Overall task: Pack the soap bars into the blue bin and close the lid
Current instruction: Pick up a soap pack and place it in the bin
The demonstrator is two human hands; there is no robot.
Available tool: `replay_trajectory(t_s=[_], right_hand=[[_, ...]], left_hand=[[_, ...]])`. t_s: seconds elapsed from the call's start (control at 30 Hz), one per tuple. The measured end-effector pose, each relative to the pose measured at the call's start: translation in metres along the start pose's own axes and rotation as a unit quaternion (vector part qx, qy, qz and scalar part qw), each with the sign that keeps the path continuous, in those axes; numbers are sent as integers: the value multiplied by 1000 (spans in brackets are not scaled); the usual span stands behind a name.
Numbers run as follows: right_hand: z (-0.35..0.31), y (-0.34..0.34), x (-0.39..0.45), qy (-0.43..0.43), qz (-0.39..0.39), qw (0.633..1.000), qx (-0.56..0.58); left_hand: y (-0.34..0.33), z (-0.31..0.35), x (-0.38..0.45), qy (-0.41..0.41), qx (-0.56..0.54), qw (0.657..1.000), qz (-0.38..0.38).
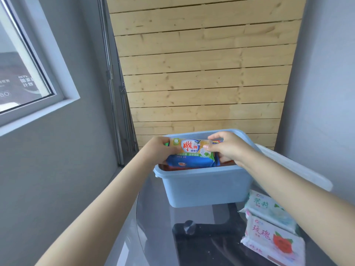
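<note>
The blue bin (203,187) stands open on a round glass table. Both my hands reach into its top. My left hand (159,150) and my right hand (228,146) grip the two ends of a yellow-and-green wrapped soap bar (192,148), held just above a blue-wrapped soap bar (190,163) lying in the bin. Red packaging shows underneath. Two more wrapped soap bars lie on the table at the right: a white-and-green one (269,210) and a white one with a red rose (272,240). The translucent white lid (295,167) rests behind the bin at the right.
The glass table (153,227) has its curved edge at the left, with grey floor beyond. A dark base (201,244) shows through the glass. A wooden slat wall (207,73) rises behind the bin. A window (23,70) sits in the grey wall on the left.
</note>
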State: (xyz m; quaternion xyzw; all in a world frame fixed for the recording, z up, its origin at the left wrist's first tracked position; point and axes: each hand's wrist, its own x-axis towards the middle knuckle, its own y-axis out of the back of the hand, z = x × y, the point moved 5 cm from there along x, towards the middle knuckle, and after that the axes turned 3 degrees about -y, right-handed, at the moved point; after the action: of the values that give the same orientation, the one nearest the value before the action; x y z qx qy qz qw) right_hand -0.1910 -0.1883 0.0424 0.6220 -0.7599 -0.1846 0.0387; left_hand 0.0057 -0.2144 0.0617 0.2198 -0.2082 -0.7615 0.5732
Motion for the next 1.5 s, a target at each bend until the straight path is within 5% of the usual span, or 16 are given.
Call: replay_trajectory(t_s=[0.27,0.43,0.57,0.8,1.03,1.3,1.5], right_hand=[[3,-11,15,-14,-39,998,-41],[7,-22,24,-48,-67,993,-85],[9,-22,25,-43,-65,992,-97],[12,-24,29,-40,-80,987,-134],[3,-35,29,24,-16,975,-218],[8,-33,16,55,-48,970,-231],[2,-38,26,64,-48,964,-254]], left_hand=[[5,3,8,-11,235,971,-53],[-8,9,24,1,376,923,-85],[-9,7,32,21,389,911,-133],[-9,5,44,-24,499,863,-78],[2,-20,42,-92,328,940,-35],[-14,-26,25,-177,270,946,-41],[-15,-23,34,-130,357,921,-91]])
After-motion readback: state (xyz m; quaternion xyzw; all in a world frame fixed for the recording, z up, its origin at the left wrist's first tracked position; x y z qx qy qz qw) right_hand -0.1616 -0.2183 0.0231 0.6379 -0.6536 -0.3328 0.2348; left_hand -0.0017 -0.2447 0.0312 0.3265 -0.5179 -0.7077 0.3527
